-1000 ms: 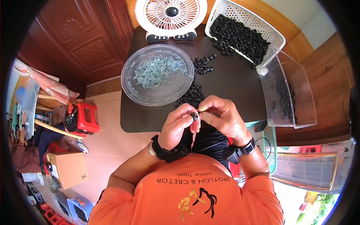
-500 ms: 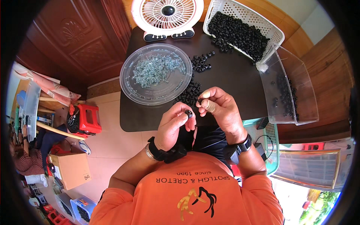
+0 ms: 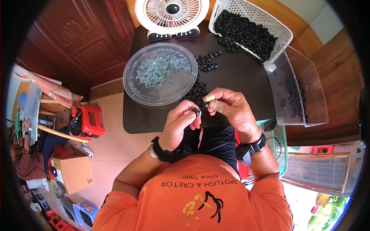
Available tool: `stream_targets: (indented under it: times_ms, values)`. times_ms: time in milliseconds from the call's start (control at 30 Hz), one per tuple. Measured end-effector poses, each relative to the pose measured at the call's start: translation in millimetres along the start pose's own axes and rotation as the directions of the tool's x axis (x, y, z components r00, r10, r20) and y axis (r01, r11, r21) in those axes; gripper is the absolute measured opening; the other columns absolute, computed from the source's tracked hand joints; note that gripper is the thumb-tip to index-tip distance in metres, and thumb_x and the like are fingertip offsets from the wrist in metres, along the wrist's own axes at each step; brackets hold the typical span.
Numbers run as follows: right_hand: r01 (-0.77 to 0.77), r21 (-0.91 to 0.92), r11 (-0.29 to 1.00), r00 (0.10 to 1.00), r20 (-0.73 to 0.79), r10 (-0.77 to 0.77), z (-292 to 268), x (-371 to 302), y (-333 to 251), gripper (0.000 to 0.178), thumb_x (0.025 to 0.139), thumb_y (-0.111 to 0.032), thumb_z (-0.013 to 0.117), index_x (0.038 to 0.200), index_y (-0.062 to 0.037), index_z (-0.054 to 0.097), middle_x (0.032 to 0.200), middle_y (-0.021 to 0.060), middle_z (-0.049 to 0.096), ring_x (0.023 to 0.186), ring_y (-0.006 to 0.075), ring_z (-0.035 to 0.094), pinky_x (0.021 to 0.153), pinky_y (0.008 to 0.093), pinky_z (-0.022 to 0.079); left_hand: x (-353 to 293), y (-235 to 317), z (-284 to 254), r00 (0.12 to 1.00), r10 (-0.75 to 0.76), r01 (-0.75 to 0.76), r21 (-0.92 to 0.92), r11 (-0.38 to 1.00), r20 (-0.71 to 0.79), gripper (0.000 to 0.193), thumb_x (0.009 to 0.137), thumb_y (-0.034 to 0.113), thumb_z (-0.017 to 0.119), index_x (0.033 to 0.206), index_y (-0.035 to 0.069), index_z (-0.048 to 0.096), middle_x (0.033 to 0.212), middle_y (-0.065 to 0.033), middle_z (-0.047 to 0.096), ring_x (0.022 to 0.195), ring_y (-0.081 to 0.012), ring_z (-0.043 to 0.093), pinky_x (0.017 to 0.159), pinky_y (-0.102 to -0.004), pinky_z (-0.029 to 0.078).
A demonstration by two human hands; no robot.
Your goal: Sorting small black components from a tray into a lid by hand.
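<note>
My left hand (image 3: 178, 122) is closed, thumb and fingers pinching a small round black plastic part (image 3: 196, 111) with a hole in its end. Just to its right, my right hand (image 3: 233, 111) is closed in a pinch, a tiny dark, shiny piece (image 3: 207, 104) showing at the fingertips, too small to name. Beyond both hands, loose black plastic parts (image 3: 197, 91) are heaped on the dark table (image 3: 243, 81). Left of that heap lies a round clear plastic lid (image 3: 135, 98), rim up, holding many small silvery-blue metal pieces (image 3: 158, 71) that look like springs.
A white perforated basket (image 3: 283, 32) of black parts tips toward the table. Beside it, a clear plastic bin (image 3: 304, 119) holds more. A white fan (image 3: 172, 17) stands at the back. Left on the floor are a red stool (image 3: 91, 120) and a cardboard box (image 3: 75, 175); another person (image 3: 29, 165) sits there.
My right forearm has shifted slightly right, its fingertips staying near the left hand. The black part in my left hand has tilted and moved a little right.
</note>
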State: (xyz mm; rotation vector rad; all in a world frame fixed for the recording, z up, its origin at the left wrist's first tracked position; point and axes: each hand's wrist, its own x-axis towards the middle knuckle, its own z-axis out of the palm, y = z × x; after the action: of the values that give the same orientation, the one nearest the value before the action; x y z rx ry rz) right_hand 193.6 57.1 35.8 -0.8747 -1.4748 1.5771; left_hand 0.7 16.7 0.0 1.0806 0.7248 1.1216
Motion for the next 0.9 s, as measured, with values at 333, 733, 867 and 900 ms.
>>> stream_targets:
  times_ms: [333, 733, 867, 900]
  values:
    - [0.014, 0.04, 0.999, 1.0, -0.02, -0.013, 13, -5, 3, 0.013, 0.091, -0.006, 0.061, 0.102, -0.0005, 0.066, 0.086, -0.0002, 0.062, 0.079, 0.0068, 0.056, 0.074, 0.0224, 0.048, -1, -2, 5, 0.999, 0.0, 0.0, -0.003, 1.0, 0.04, 0.025, 0.093, 0.026, 0.05, 0.096, 0.001, 0.053, 0.08, -0.0064, 0.059, 0.07, -0.0128, 0.055, 0.064, -0.0249, 0.042]
    - [-0.002, 0.077, 0.997, 0.998, -0.064, 0.007, 9, -9, 8, 0.013, 0.089, -0.002, 0.062, 0.102, 0.0027, 0.063, 0.088, 0.0032, 0.064, 0.083, 0.0088, 0.059, 0.076, 0.0243, 0.049, 0, -3, 5, 0.999, 0.023, -0.023, -0.009, 1.0, 0.043, 0.027, 0.095, 0.028, 0.049, 0.098, 0.002, 0.052, 0.081, -0.0064, 0.059, 0.071, -0.0123, 0.055, 0.064, -0.0247, 0.042]
    - [0.047, 0.078, 0.996, 0.993, -0.113, -0.038, 18, -9, 11, 0.014, 0.09, -0.002, 0.061, 0.103, 0.0019, 0.064, 0.089, 0.0028, 0.065, 0.084, 0.0082, 0.059, 0.076, 0.0233, 0.05, 0, -5, 3, 0.999, 0.04, -0.04, 0.02, 0.999, 0.011, 0.027, 0.095, 0.028, 0.049, 0.097, 0.002, 0.052, 0.081, -0.0063, 0.059, 0.071, -0.0121, 0.055, 0.065, -0.0246, 0.042]
    - [0.061, 0.076, 0.995, 0.99, -0.128, -0.051, 20, -9, 11, 0.013, 0.09, -0.001, 0.061, 0.103, 0.0017, 0.064, 0.089, 0.0026, 0.065, 0.083, 0.008, 0.059, 0.076, 0.023, 0.05, 0, -5, 2, 0.999, 0.039, -0.039, 0.019, 0.999, 0.012, 0.027, 0.095, 0.028, 0.049, 0.097, 0.002, 0.052, 0.081, -0.0063, 0.059, 0.071, -0.0121, 0.055, 0.065, -0.0246, 0.042]
